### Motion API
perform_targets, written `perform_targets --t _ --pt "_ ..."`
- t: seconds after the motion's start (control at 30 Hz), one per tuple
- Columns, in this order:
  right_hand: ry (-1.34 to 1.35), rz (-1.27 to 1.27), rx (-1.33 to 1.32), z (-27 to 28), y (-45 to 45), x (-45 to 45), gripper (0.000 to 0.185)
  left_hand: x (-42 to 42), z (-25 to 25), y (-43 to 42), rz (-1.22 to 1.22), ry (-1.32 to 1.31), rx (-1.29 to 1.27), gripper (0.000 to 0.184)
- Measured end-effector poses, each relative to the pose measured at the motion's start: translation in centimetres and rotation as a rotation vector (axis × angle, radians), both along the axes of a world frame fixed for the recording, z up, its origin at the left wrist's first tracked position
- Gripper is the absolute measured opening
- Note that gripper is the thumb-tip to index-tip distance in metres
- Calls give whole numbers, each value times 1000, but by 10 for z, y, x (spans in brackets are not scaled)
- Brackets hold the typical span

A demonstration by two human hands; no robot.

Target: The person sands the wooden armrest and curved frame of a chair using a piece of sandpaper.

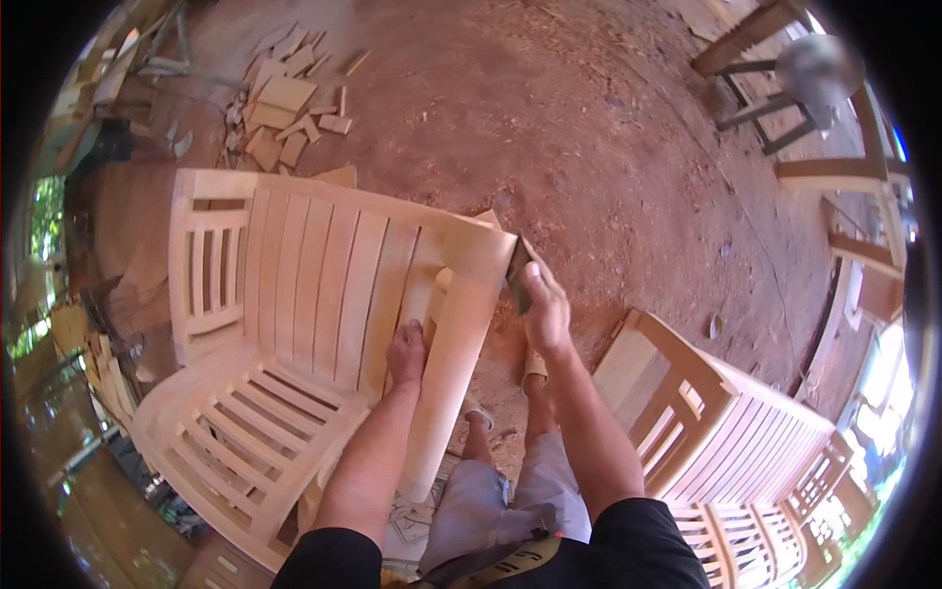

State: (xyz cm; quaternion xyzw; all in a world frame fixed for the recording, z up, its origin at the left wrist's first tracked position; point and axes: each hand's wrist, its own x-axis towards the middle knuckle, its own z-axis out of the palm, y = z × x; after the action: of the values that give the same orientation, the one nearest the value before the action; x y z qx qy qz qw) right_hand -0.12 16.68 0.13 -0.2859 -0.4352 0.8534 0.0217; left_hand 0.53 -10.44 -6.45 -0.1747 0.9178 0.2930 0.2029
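An unpainted wooden bench [461,324] with slatted back and seat stands in front of me, turned so its broad side panel faces me. My left hand [406,353] is closed on the inner edge of that panel, the fingertips hidden behind the wood. At the panel's far corner my right hand [549,309] holds a dark, bent sheet of sandpaper [522,273] flat against the outer edge. The thumb lies along the sheet; the other fingers are partly out of sight.
Offcuts of wood [285,95] lie heaped on the reddish dirt floor [491,108]. A second slatted bench [756,432] stands at my right. Further right are wooden frames [834,177] and a blurred round object [819,71]. My sandalled feet are beside the panel.
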Motion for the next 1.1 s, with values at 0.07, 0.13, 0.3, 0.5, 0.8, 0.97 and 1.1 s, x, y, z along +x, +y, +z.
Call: perform_targets --t 0.07,0.13,0.3,0.5,0.8,0.97,1.1 --pt "-58 11 27 -2 9 -17 58 5 -1 -4 -3 1 18 54" --pt "-44 -3 -157 -11 17 -37 58 0 -4 -1 -7 11 34 53" --pt "-17 -58 -143 -2 9 -16 55 1 2 4 5 11 -7 51" --pt "-71 202 311 3 18 -51 65 4 -4 1 -8 71 -1 51" --pt "-6 469 964 4 22 -63 69 7 -8 2 -26 108 -38 51" --pt "126 483 1186 28 20 -31 55 4 -1 6 -1 48 -19 51" --pt "290 524 1280 26 21 -67 47 5 0 6 -10 72 -22 51"
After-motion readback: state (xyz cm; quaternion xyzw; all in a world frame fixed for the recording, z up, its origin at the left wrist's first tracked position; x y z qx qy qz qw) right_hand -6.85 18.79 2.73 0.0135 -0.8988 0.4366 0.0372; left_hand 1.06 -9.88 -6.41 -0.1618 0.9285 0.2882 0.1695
